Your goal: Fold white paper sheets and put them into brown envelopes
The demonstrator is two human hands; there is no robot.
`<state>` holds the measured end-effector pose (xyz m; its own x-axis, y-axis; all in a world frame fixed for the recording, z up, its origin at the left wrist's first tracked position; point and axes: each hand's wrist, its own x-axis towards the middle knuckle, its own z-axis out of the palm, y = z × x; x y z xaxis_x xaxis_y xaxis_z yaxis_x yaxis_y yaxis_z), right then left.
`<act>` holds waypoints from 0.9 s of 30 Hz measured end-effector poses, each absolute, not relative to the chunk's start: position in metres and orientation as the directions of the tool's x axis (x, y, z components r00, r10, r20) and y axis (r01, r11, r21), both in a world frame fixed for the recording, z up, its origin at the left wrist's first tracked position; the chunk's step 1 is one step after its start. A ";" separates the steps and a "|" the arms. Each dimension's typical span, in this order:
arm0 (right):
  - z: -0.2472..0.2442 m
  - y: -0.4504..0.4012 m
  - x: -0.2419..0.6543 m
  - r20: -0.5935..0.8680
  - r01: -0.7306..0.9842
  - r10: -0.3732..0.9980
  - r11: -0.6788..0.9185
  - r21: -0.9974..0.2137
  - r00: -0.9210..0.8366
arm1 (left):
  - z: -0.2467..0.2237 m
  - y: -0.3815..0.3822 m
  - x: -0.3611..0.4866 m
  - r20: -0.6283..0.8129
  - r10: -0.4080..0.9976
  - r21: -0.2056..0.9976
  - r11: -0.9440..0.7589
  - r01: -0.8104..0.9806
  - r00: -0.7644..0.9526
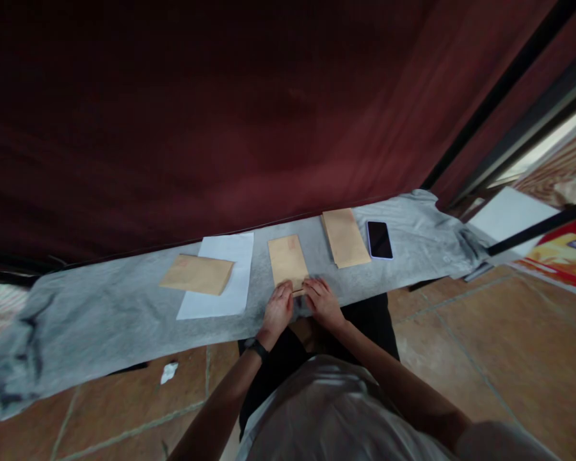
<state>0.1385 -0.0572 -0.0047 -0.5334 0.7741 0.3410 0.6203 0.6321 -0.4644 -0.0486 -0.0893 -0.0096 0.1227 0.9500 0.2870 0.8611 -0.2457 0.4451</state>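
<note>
A brown paper envelope (288,257) lies in front of me on the grey cloth, its short near end towards my body. My left hand (279,306) grips the left corner of that near end, fingers bent and closed on the paper. On the right corner, my right hand (322,302) is closed in the same way. Between the hands a dark line crosses the envelope, where the end strip looks folded. What my thumbs do is hidden beneath the fingers.
Left of me, another envelope (196,274) rests on white paper (221,306). To the right lie a stack of envelopes (346,238) and a phone (379,240). The grey cloth (125,314) covers a narrow table against a dark red panel (249,128).
</note>
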 end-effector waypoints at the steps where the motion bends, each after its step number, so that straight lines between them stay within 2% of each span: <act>1: -0.005 -0.063 0.139 0.348 0.602 0.748 0.663 -0.446 -0.566 | -0.011 -0.089 -0.049 0.289 0.950 0.452 -0.246 0.857 0.120; 4: -0.006 -0.082 0.139 0.337 0.574 0.701 0.710 -0.407 -0.629 | -0.014 -0.089 -0.049 0.297 0.948 0.472 -0.248 0.846 0.112; 9: -0.009 -0.095 0.135 0.306 0.616 0.721 0.691 -0.377 -0.622 | -0.016 -0.089 -0.047 0.307 0.948 0.480 -0.230 0.847 0.083; 27: -0.011 -0.087 0.129 0.307 0.634 0.746 0.665 -0.396 -0.591 | -0.016 -0.088 -0.047 0.320 0.946 0.488 -0.203 0.849 0.042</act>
